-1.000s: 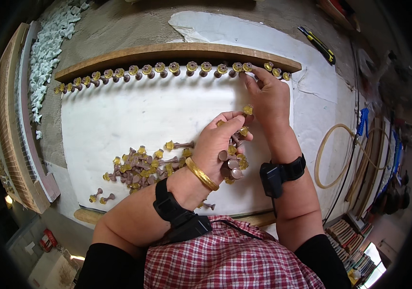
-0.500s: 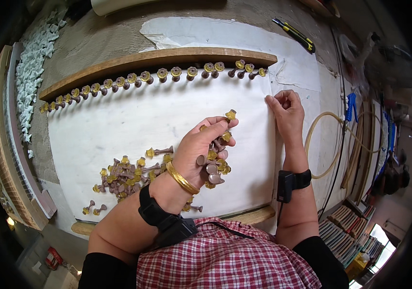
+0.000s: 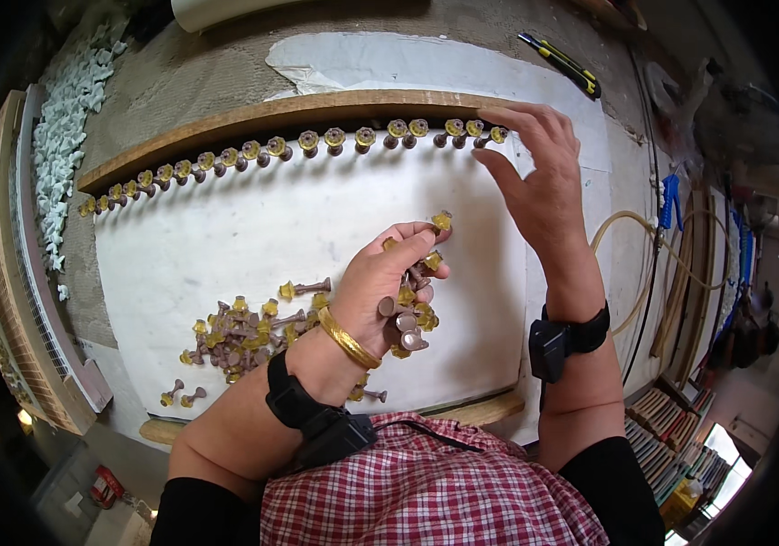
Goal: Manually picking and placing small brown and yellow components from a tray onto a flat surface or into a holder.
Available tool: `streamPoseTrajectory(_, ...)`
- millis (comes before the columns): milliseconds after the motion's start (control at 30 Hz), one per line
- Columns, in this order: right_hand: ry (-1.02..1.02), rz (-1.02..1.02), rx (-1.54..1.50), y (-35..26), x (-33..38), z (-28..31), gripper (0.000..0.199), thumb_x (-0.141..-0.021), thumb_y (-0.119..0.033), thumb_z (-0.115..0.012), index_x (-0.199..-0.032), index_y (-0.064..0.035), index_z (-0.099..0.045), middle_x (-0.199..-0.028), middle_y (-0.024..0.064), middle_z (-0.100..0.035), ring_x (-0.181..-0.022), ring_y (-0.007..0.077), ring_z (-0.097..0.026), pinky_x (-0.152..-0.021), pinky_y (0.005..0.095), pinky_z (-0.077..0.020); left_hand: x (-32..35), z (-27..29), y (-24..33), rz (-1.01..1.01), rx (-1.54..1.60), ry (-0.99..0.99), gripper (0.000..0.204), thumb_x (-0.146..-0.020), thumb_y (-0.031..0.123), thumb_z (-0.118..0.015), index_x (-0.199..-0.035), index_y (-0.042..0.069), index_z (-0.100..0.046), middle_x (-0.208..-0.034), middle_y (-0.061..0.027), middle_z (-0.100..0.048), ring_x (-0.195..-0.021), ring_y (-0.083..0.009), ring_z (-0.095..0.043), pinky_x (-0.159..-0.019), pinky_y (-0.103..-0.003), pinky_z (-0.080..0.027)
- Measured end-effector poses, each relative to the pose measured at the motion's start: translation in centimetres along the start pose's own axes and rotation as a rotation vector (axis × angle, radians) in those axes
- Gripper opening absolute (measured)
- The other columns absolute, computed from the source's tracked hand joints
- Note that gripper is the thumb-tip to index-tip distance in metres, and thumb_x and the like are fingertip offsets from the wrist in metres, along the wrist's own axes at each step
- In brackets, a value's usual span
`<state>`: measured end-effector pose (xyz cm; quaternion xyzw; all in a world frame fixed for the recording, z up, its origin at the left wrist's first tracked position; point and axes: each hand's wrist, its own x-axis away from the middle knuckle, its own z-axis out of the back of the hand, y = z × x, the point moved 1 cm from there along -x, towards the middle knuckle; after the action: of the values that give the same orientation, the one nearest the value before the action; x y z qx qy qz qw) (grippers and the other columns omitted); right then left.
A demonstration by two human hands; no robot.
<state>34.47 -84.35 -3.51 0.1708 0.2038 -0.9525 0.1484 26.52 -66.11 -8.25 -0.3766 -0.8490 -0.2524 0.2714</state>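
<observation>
My left hand (image 3: 373,282) is closed round a handful of small brown flared-stem pieces with yellow flower-shaped ends. One of these pieces (image 3: 442,221) sticks out between its thumb and forefinger. My right hand (image 3: 546,177) is open, thumb and fingers apart, beside the right end of the row, around a tilted piece (image 3: 499,135). A long row of like pieces (image 3: 308,142) lines a wooden strip (image 3: 226,125), yellow ends up. Left of my left arm lies a loose heap of pieces (image 3: 242,337) on the white sheet (image 3: 480,318).
Beyond the strip, at the far right, lies a yellow and black utility knife (image 3: 561,65). Pale small pieces (image 3: 66,136) are heaped at the left, beside framed boards (image 3: 21,264). A coiled hose (image 3: 622,218) and a blue air gun (image 3: 670,202) are at the right.
My right hand has moved up and left to the row's right end, and its fingers have spread. My left hand stays almost in place with its handful.
</observation>
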Motion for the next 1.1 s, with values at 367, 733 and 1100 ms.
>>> streamPoseTrajectory(367,-0.215,0.108,0.148,1.2,-2.4,-2.7,0.020,-0.079,-0.014,-0.077,-0.098,-0.0134,-0.076,-0.096,-0.0007,-0.069,-0.111,0.0239,-0.054,-0.099,0.0415,-0.0326,0.1,-0.3,-0.1,0.037,0.018,-0.004,0.025,-0.100,0.015,-0.058,-0.120,0.000,-0.053,-0.130,-0.0111,-0.060,-0.081,-0.0095,-0.059,-0.053,-0.019,-0.048)
streamPoseTrajectory(733,-0.184,0.118,0.123,0.3,-1.9,-3.6,0.021,-0.077,-0.016,-0.079,-0.098,-0.0132,-0.076,-0.094,-0.0011,-0.067,-0.108,0.0229,-0.055,-0.099,0.0423,-0.0329,-0.1,-0.1,-0.2,0.038,0.030,-0.007,0.024,-0.101,0.015,-0.057,-0.119,0.000,-0.054,-0.127,-0.0100,-0.061,-0.081,-0.0092,-0.059,-0.054,-0.018,-0.048)
streamPoseTrajectory(1100,-0.177,0.222,0.197,0.1,-2.1,-3.5,0.020,-0.077,-0.013,-0.078,-0.097,-0.0148,-0.075,-0.093,-0.0019,-0.066,-0.109,0.0209,-0.057,-0.099,0.0415,-0.0342,-0.1,-0.1,-0.2,0.037,0.017,-0.002,0.028,-0.101,0.015,-0.057,-0.123,-0.001,-0.054,-0.125,-0.0095,-0.062,-0.082,-0.0088,-0.059,-0.054,-0.018,-0.048)
